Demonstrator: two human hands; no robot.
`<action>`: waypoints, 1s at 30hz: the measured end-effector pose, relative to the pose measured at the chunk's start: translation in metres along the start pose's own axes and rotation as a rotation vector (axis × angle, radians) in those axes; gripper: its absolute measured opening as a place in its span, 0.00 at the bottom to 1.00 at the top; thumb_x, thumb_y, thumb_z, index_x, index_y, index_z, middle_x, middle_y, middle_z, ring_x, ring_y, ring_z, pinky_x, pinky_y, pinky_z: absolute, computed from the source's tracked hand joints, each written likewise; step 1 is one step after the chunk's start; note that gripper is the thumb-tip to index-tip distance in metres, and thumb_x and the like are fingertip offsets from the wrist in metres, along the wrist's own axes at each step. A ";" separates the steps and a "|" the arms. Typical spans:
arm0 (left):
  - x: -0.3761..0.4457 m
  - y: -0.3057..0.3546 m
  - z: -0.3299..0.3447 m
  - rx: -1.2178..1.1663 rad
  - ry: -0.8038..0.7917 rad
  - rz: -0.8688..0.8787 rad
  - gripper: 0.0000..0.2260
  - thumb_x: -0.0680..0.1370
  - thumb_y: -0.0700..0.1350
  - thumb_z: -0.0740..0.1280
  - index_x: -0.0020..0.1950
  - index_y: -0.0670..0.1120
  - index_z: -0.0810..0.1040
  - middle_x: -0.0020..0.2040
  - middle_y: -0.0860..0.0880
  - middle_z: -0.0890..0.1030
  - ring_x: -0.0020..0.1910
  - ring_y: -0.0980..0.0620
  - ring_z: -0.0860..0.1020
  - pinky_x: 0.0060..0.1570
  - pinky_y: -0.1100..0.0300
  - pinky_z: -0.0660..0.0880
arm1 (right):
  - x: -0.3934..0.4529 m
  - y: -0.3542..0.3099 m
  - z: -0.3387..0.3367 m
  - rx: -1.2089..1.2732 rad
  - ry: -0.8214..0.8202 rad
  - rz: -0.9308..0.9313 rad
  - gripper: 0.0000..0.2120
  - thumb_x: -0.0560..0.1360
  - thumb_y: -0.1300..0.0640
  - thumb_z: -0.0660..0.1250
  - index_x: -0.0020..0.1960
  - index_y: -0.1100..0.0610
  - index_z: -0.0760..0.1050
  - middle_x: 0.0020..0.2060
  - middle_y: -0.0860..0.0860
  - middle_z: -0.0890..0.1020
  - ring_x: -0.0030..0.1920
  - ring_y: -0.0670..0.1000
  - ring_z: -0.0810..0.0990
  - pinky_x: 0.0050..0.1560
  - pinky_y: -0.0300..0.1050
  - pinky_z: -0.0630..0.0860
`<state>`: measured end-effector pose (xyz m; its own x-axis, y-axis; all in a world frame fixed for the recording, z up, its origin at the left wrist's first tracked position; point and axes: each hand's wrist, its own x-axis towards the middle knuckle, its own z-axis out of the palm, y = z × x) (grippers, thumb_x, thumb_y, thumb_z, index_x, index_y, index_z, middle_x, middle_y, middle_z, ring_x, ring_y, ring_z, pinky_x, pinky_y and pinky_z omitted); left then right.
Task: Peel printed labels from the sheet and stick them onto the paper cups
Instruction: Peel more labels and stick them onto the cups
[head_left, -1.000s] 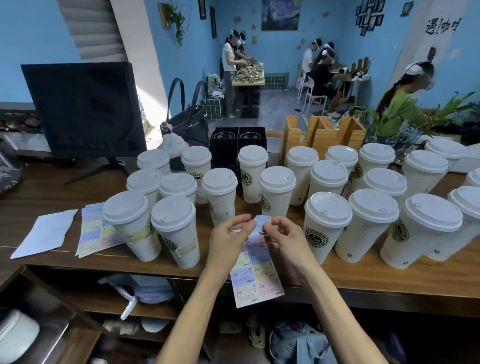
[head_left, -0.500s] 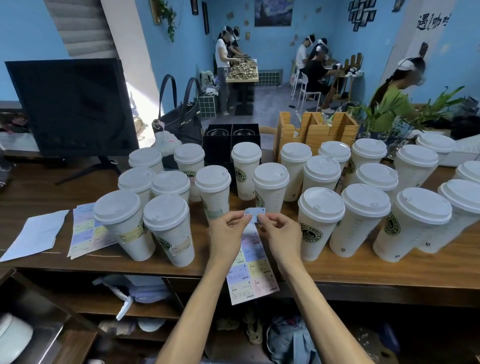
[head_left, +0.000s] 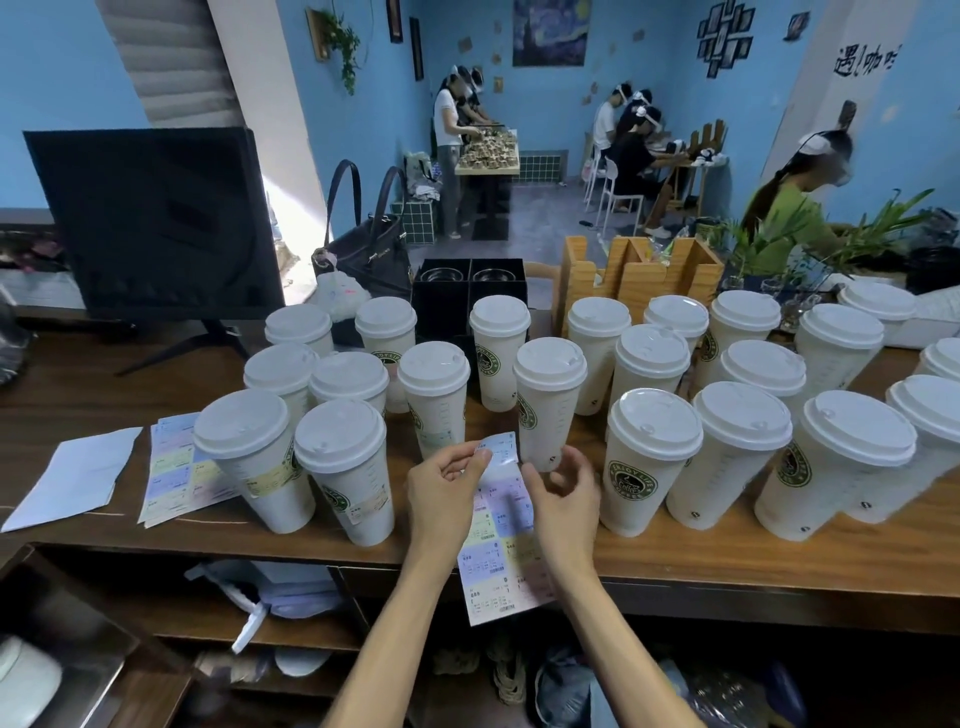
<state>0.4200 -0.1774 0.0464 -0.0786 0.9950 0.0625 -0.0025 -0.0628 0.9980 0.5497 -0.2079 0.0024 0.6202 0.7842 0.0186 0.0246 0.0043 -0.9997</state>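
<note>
Several white lidded paper cups with green logos stand on the wooden counter (head_left: 675, 561). One cup (head_left: 549, 400) is just beyond my hands. The label sheet (head_left: 496, 551) lies in front of me, its lower end hanging over the counter edge. My left hand (head_left: 447, 491) pinches a pale blue label (head_left: 503, 453) between thumb and forefinger, lifted above the sheet's top. My right hand (head_left: 567, 496) hovers beside the label with loosely curled fingers, blurred and holding nothing. Two cups at the left, one cup (head_left: 260, 467) and its neighbour cup (head_left: 347, 467), carry labels.
A second label sheet (head_left: 174, 470) and a white paper (head_left: 72, 478) lie at the left. Behind the cups stand a black monitor (head_left: 156, 223), a dark handbag (head_left: 371, 249), a black box (head_left: 467, 293) and a wooden holder (head_left: 641, 275). People work at tables further back.
Both hands pinched the label half a second ago. Now my right hand has let go and drawn slightly right, while my left hand keeps the label.
</note>
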 end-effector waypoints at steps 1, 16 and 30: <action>-0.001 0.000 0.000 0.002 -0.007 -0.004 0.07 0.76 0.42 0.77 0.47 0.55 0.85 0.41 0.58 0.87 0.44 0.61 0.84 0.44 0.71 0.77 | 0.003 -0.001 0.002 -0.009 0.000 -0.007 0.33 0.74 0.50 0.77 0.74 0.48 0.67 0.66 0.50 0.77 0.63 0.45 0.78 0.65 0.50 0.78; -0.006 -0.002 -0.007 0.027 -0.054 -0.050 0.05 0.76 0.44 0.77 0.52 0.49 0.87 0.43 0.54 0.87 0.46 0.57 0.84 0.44 0.68 0.78 | 0.051 -0.004 0.027 -0.073 -0.023 -0.060 0.49 0.67 0.55 0.82 0.77 0.39 0.55 0.71 0.49 0.73 0.68 0.50 0.74 0.67 0.61 0.76; -0.010 0.037 -0.003 -0.065 -0.116 0.066 0.05 0.77 0.43 0.76 0.48 0.52 0.85 0.42 0.53 0.87 0.44 0.55 0.84 0.45 0.67 0.78 | 0.017 -0.038 -0.003 -0.040 -0.144 -0.214 0.37 0.68 0.53 0.83 0.72 0.41 0.72 0.59 0.41 0.83 0.59 0.41 0.82 0.58 0.45 0.80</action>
<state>0.4178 -0.1903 0.0824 0.0352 0.9906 0.1325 -0.0655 -0.1300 0.9893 0.5613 -0.1966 0.0412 0.4794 0.8485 0.2241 0.1762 0.1571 -0.9717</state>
